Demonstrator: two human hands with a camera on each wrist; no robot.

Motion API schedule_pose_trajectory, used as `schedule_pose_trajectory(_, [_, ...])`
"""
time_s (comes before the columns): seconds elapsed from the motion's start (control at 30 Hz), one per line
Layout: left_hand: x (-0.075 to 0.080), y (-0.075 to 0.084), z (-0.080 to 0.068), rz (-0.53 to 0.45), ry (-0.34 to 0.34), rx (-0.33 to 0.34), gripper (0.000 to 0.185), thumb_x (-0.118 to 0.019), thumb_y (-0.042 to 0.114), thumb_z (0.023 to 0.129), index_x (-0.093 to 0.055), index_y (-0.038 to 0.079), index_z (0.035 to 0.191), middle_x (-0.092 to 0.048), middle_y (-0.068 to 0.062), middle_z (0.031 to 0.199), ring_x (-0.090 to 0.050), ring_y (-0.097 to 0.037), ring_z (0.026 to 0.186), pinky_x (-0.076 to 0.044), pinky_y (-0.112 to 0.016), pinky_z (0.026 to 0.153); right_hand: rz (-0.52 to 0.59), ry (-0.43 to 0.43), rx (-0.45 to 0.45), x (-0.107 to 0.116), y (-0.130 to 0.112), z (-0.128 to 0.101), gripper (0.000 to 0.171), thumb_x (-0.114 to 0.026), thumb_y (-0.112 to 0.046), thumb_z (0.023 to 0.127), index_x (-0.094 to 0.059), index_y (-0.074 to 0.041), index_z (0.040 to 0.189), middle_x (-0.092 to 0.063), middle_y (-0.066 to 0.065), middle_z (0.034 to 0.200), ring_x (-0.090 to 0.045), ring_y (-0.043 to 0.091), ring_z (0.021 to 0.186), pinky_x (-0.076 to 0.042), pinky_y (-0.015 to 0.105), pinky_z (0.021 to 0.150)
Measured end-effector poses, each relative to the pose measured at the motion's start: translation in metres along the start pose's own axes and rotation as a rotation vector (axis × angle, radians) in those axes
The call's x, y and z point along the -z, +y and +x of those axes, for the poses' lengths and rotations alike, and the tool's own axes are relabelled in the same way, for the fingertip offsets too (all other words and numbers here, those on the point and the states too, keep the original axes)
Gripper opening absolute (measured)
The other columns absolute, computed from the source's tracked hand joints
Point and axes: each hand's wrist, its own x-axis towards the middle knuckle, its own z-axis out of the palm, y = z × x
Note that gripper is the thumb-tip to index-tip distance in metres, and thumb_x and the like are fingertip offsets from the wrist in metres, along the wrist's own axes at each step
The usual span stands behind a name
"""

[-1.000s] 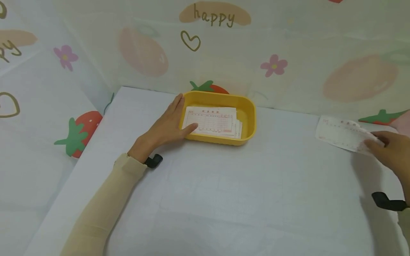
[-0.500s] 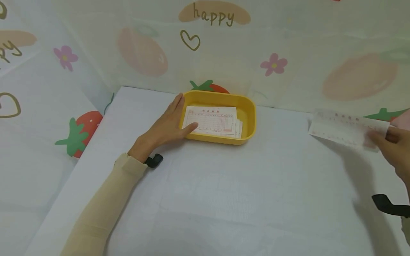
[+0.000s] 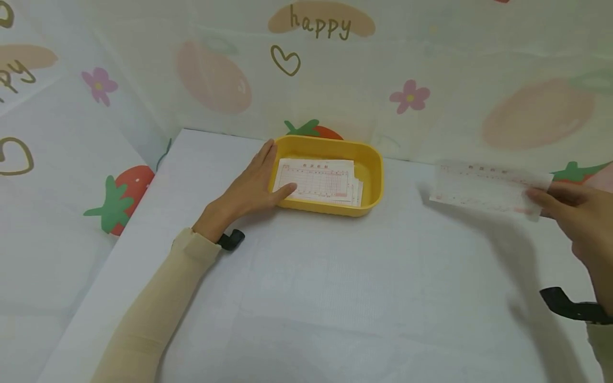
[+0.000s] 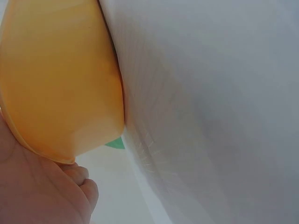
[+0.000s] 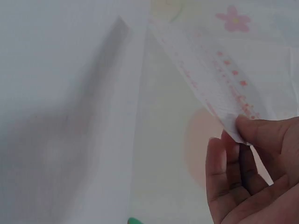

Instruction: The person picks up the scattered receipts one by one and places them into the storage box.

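Note:
A yellow tray (image 3: 371, 159) stands at the back of the white table and holds a stack of printed paper slips (image 3: 318, 181). My left hand (image 3: 251, 186) rests against the tray's left rim, thumb on the stack; the left wrist view shows the tray's outer wall (image 4: 60, 79) against my palm (image 4: 37, 191). My right hand (image 3: 572, 213) pinches the right end of a single printed slip (image 3: 483, 186), held in the air to the right of the tray. In the right wrist view the slip (image 5: 210, 79) hangs from my fingertips (image 5: 252, 130).
The white table (image 3: 335, 287) is walled on the left and back by a cloth printed with strawberries, flowers and the word "happy" (image 3: 318, 24). A black wrist strap (image 3: 570, 306) shows on my right arm.
My right hand has lifted the single slip off the table and carried it leftward, toward the tray. My left hand has stayed on the tray.

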Motion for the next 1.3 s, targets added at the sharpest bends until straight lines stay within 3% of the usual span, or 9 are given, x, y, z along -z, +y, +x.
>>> schedule_pose_trajectory(0.1, [0.000,0.000,0.000,-0.001,-0.001,-0.001,0.111,-0.050,0.068,0.100,0.011,0.006,0.169,0.014,-0.009,0.180,0.005,-0.027,0.169,-0.011,-0.048,0.138,0.103,0.007,-0.027,-0.005,-0.009,-0.001,0.030,-0.080,-0.014,0.094,-0.076,-0.043,0.085,-0.068,-0.033,0.078,-0.064,-0.011,0.070,-0.051,0.005,0.063])
schedule_pose_trajectory(0.27, [0.000,0.001,0.000,0.000,-0.001,0.002,0.111,-0.051,0.067,0.100,0.011,0.006,0.169,0.015,-0.008,0.180,0.005,-0.027,0.169,-0.011,-0.048,0.138,0.448,-0.015,-0.088,-0.018,-0.024,-0.002,0.017,-0.085,-0.002,0.086,-0.084,-0.019,0.085,-0.077,-0.015,0.075,-0.072,-0.002,0.073,-0.059,0.012,0.064])
schedule_pose_trajectory(0.33, [0.000,0.001,0.000,0.002,0.001,0.001,0.110,-0.050,0.067,0.100,0.011,0.006,0.169,0.014,-0.008,0.180,0.005,-0.027,0.169,-0.011,-0.048,0.138,0.529,-0.036,-0.091,-0.024,-0.029,-0.002,0.016,-0.084,0.002,0.085,-0.085,-0.014,0.086,-0.078,-0.011,0.074,-0.072,0.001,0.073,-0.060,0.013,0.067])
schedule_pose_trajectory(0.6, [0.001,0.003,-0.001,0.011,0.000,0.003,0.110,-0.051,0.066,0.101,0.011,0.006,0.169,0.013,-0.010,0.180,0.004,-0.028,0.169,-0.011,-0.048,0.138,0.451,-0.078,-0.054,-0.054,-0.054,0.001,0.009,-0.088,-0.010,0.086,-0.083,-0.017,0.086,-0.074,-0.013,0.075,-0.066,0.003,0.070,-0.058,0.011,0.069])
schedule_pose_trajectory(0.77, [0.001,0.004,0.000,0.018,0.004,0.004,0.110,-0.051,0.066,0.101,0.011,0.005,0.169,0.013,-0.011,0.180,0.003,-0.029,0.169,-0.012,-0.049,0.138,0.269,-0.133,-0.007,-0.084,-0.066,0.004,0.006,-0.086,-0.022,0.090,-0.080,-0.023,0.092,-0.072,-0.019,0.083,-0.066,0.004,0.074,-0.059,0.012,0.072])
schedule_pose_trajectory(0.9, [0.000,0.003,0.001,0.016,0.001,0.003,0.110,-0.050,0.067,0.101,0.011,0.005,0.169,0.014,-0.010,0.180,0.003,-0.028,0.169,-0.012,-0.048,0.138,0.141,-0.186,0.036,-0.112,-0.075,0.006,0.023,-0.082,-0.028,0.094,-0.077,-0.012,0.110,-0.070,-0.022,0.091,-0.067,0.002,0.082,-0.060,0.012,0.077])
schedule_pose_trajectory(1.03, [-0.001,0.003,0.002,0.011,0.002,0.004,0.110,-0.050,0.067,0.100,0.010,0.005,0.169,0.015,-0.009,0.180,0.004,-0.028,0.169,-0.012,-0.048,0.138,0.099,-0.246,0.079,-0.134,-0.083,0.008,0.042,-0.079,-0.025,0.096,-0.070,0.003,0.126,-0.069,-0.016,0.100,-0.068,0.002,0.087,-0.060,0.011,0.079])
schedule_pose_trajectory(1.3, [0.000,0.002,0.001,0.011,0.001,0.011,0.110,-0.050,0.067,0.100,0.010,0.005,0.169,0.015,-0.009,0.180,0.003,-0.028,0.169,-0.012,-0.049,0.138,0.097,-0.304,0.084,-0.162,-0.090,0.012,0.044,-0.078,-0.027,0.097,-0.070,0.000,0.130,-0.072,-0.003,0.112,-0.069,0.002,0.090,-0.060,0.013,0.080])
